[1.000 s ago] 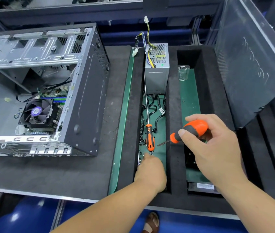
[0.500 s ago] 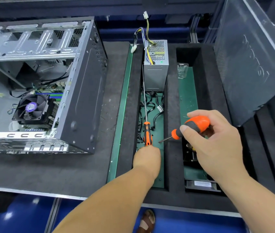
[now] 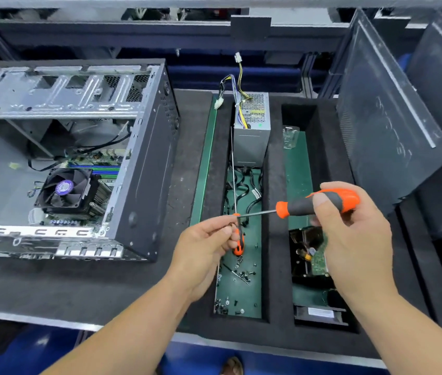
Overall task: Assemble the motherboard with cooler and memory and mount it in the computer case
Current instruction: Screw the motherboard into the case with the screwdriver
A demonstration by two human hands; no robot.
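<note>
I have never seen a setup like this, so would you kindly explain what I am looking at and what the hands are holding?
No machine here: a person's two bare hands, seen from a camera worn on the head, looking down at a workbench. On the left lies an open computer case with the motherboard and its cooler fan inside. In the middle, a black foam tray holds a power supply, loose screws and a second, long screwdriver. The right hand grips an orange and black screwdriver. The left hand pinches something small at its tip, probably a screw, though it is too small to tell.
</note>
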